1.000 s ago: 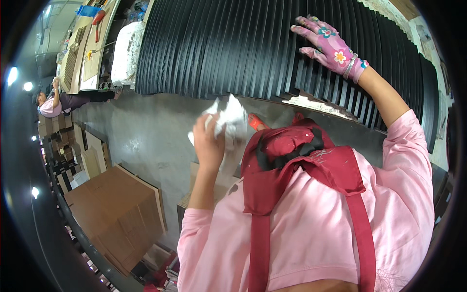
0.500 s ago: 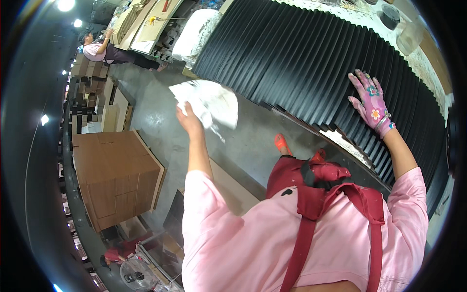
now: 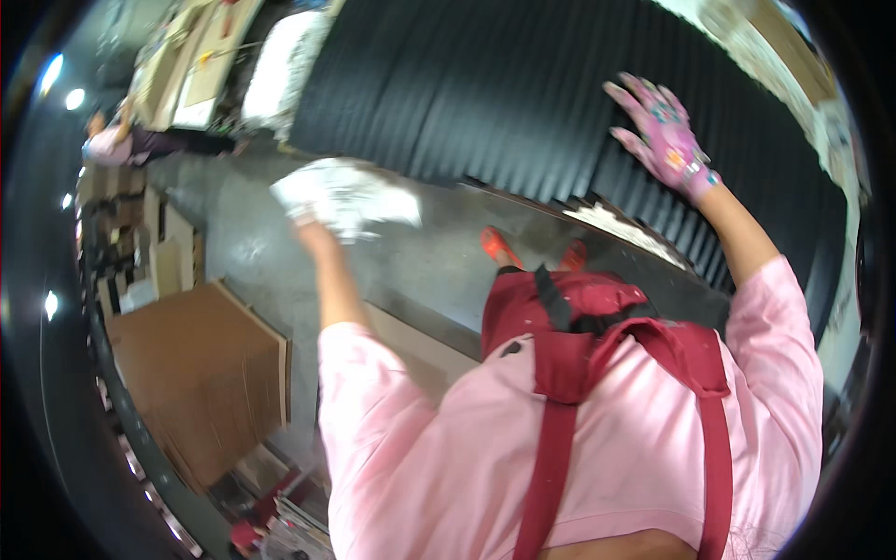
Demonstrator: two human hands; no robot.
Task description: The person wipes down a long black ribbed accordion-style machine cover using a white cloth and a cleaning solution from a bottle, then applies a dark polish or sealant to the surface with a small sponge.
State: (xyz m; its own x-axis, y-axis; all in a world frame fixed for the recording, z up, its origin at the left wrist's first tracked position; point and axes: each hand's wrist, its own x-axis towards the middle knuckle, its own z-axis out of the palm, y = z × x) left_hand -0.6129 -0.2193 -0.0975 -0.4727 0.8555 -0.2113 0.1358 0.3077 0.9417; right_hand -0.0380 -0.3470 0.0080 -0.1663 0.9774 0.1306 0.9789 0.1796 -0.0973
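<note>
A crumpled white cloth (image 3: 359, 198) hangs out over the gap beside the work surface, gripped near its left end by my bare left hand (image 3: 317, 238). Motion blurs the cloth and the fingers on it. My right hand (image 3: 665, 135), in a pink flowered glove, lies with its fingers spread on a row of long black ribbed strips (image 3: 485, 93). The strips are packed side by side and cover most of the surface in front of me. Around my right wrist is a bracelet, just above the glove's cuff.
A white patch (image 3: 621, 224) shows at the surface's near edge. A white wrapped bundle (image 3: 285, 70) stands at its far left end. Large brown cardboard boxes (image 3: 201, 373) sit on the left. A co-worker (image 3: 117, 140) stands at another bench, far left; another red-clothed person (image 3: 247, 534) is lower left.
The whole view has shifted, with most things lying further left. The white cloth has swung and spread out in my left hand. My right hand stays spread on the black strips.
</note>
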